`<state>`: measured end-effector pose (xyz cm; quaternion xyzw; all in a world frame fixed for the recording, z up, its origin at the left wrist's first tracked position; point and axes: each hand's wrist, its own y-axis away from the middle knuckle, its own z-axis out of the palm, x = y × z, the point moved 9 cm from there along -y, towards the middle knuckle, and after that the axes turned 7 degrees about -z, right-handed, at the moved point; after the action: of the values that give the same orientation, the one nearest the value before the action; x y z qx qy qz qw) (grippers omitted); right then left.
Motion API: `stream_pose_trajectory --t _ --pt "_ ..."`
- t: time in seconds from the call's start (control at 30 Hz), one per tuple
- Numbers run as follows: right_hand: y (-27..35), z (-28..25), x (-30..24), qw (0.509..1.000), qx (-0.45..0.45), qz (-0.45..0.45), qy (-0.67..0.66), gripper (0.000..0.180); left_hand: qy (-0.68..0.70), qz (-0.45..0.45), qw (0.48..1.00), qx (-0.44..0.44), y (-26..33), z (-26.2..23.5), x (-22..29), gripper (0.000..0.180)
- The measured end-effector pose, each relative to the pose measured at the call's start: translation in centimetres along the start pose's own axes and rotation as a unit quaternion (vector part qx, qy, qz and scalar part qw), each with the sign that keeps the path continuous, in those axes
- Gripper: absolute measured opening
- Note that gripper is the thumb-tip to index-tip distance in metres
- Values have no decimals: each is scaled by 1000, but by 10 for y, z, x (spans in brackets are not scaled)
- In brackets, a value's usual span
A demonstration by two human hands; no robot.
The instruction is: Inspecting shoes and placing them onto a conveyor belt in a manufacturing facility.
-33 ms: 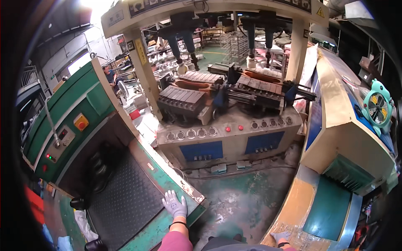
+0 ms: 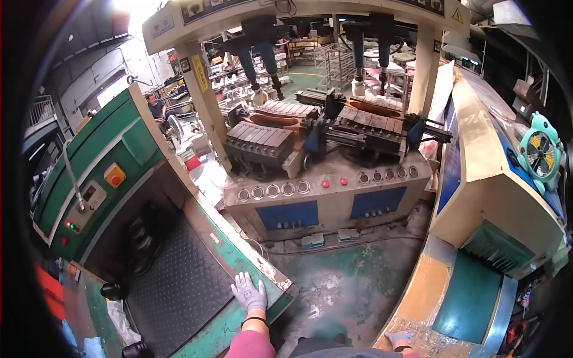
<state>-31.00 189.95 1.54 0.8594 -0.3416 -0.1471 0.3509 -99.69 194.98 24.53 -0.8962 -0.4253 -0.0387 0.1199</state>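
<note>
My left hand (image 2: 249,292), in a grey-white glove, lies flat with fingers spread on the worn green ledge (image 2: 206,230) of a machine. Beside it is that machine's black studded mat (image 2: 173,292). Several black shoe-like shapes (image 2: 140,238) sit in the shadow at the mat's far side. At the lower right my right hand (image 2: 400,338), gloved too, rests flat on a tan, tape-covered surface (image 2: 418,298). That surface runs alongside a green conveyor belt (image 2: 468,295). Neither hand holds anything that I can see.
Ahead stands a two-station press (image 2: 328,203) with dials, red buttons and foot pedals (image 2: 313,240). A mint-green fan (image 2: 540,152) sits on the cream machine (image 2: 477,161) at right. A person (image 2: 156,109) sits far left. White cloth (image 2: 121,322) lies by the mat.
</note>
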Motion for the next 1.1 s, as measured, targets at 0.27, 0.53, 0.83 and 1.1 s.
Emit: stream_pose_trajectory --t 0.27,0.53,0.83,1.1 --pt "-24 44 -34 965 -79 -136 212 103 5 -16 1000 7 2 -8 -21 66" --pt "-16 31 -37 980 -73 -36 180 118 2 -8 1000 8 -2 -14 -19 65" --pt "-13 18 -24 988 -60 34 139 141 -12 -3 1000 -3 -2 -10 -13 66" --pt "-2 16 -21 987 -54 31 149 147 -3 -1 1000 9 -5 -14 -11 64"
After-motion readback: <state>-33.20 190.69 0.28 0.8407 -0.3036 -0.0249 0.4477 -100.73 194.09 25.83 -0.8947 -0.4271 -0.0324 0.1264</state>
